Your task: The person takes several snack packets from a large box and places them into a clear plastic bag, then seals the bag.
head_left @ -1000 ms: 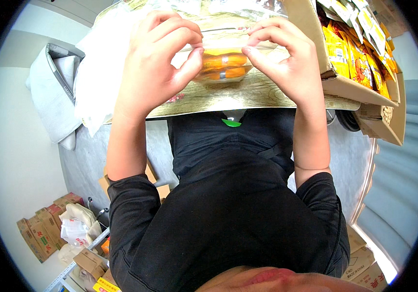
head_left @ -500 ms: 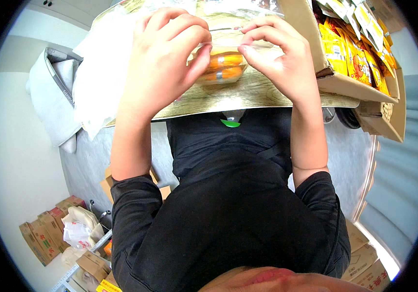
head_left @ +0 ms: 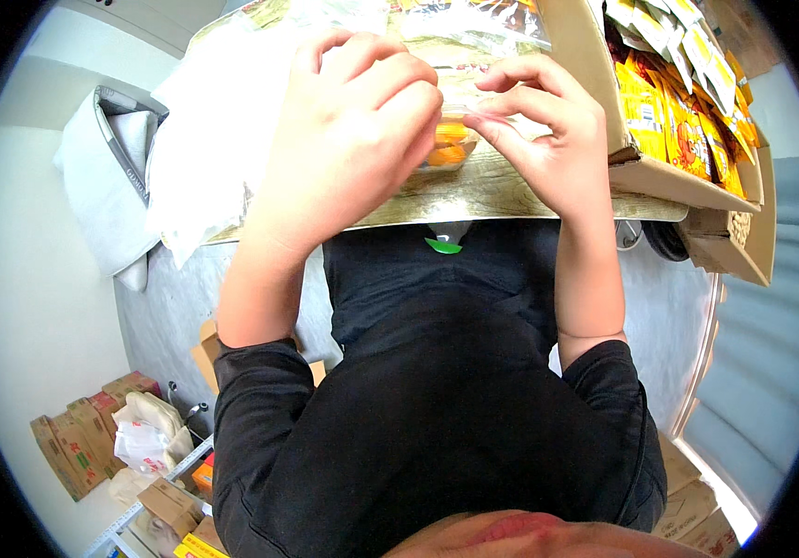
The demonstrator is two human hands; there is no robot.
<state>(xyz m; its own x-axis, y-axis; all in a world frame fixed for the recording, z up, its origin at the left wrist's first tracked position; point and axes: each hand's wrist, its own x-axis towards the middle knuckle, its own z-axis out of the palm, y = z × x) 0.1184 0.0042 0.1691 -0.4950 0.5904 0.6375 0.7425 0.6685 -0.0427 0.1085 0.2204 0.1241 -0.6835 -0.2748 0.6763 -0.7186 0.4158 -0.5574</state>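
Note:
A small clear plastic bag [head_left: 432,168] with orange packets [head_left: 452,146] inside is at the near edge of the table, between my hands. My left hand [head_left: 358,139] is closed at the bag's left side, its fingers curled inward. The back of this hand hides its fingertips and part of the bag. From the right, the thumb and fingers of my right hand [head_left: 548,126] pinch the bag's upper edge. More clear plastic bags [head_left: 474,26] with orange contents lie beyond my hands.
A heap of white translucent plastic bags [head_left: 202,139] covers the table's left side. On the right, an open cardboard box [head_left: 679,177] holds several yellow-orange packets [head_left: 646,112] and white sachets [head_left: 706,56]. A grey cushioned item [head_left: 97,186] is beside the table at left.
My left hand has shifted right and slightly nearer, covering more of the bag and its orange packets. My right hand has moved slightly right and nearer, still pinching the edge.

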